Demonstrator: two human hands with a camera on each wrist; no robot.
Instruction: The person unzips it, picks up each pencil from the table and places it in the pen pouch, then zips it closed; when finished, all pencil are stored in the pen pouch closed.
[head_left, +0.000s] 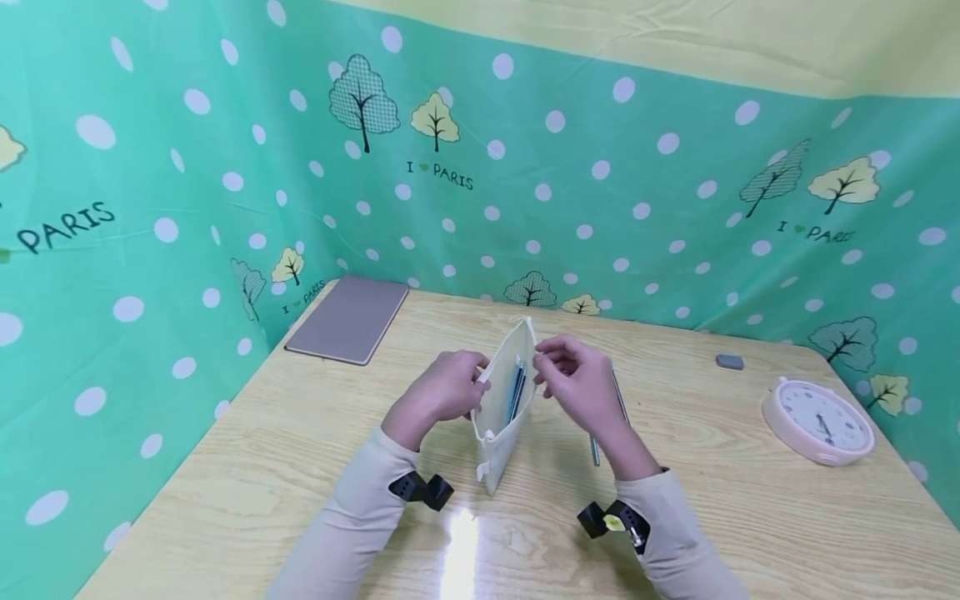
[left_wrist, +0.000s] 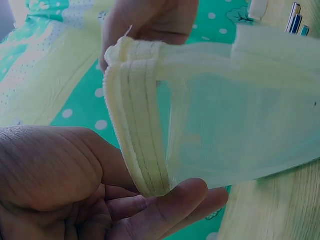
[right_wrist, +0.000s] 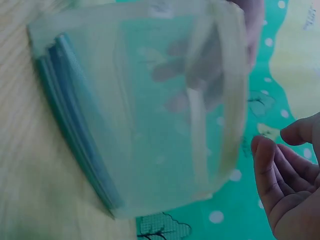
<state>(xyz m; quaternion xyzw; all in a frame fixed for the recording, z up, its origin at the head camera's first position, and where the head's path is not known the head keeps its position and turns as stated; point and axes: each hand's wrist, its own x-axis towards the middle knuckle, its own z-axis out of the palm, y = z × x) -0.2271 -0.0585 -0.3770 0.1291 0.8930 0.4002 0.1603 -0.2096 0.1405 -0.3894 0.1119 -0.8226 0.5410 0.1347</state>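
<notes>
A translucent off-white zipper pouch (head_left: 498,446) stands on edge between the hands, its mouth spread apart at the top. Dark and blue pens (right_wrist: 75,125) lie along its bottom, seen through the mesh. My left hand (head_left: 448,385) pinches one side of the mouth; in the left wrist view, its thumb and fingers lie around the zipper band (left_wrist: 142,130). My right hand (head_left: 576,375) is beside the opposite rim. In the right wrist view, this right hand (right_wrist: 292,175) shows a gap between thumb and fingers, holding nothing, a little apart from the pouch.
Thin pens (head_left: 596,451) lie on the table (head_left: 360,433), partly behind the right forearm. A grey-brown notebook (head_left: 348,321) is at the back left. To the right are a small blue-grey eraser (head_left: 729,362) and a round pink clock (head_left: 819,421). A green dotted curtain (head_left: 450,233) borders the table.
</notes>
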